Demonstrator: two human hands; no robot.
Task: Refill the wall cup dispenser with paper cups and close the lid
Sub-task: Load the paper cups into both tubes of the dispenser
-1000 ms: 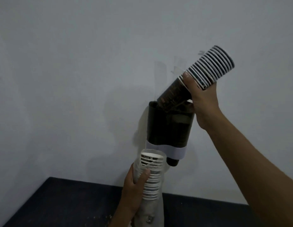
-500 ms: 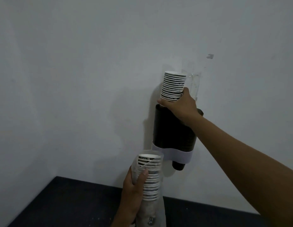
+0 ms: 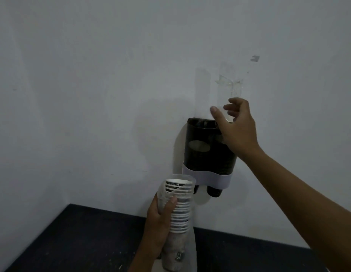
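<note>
The black wall cup dispenser (image 3: 206,154) with a white band hangs on the wall, its top uncovered. A dark cup bottom (image 3: 214,192) pokes out below it. Its clear lid (image 3: 228,89) stands upright against the wall above the right side. My right hand (image 3: 236,126) reaches up over the dispenser's right tube, thumb and fingers pinching the lower part of the clear lid. My left hand (image 3: 159,216) is below, gripping a clear plastic sleeve with a stack of white-rimmed paper cups (image 3: 179,209) in it.
A dark countertop (image 3: 82,238) runs along the bottom and meets the plain grey wall. A small mark (image 3: 254,58) sits on the wall above the lid.
My right hand pushed its stack of cups down into the dispenser, let go of them and rose to the clear lid. My left hand stayed put with the sleeve.
</note>
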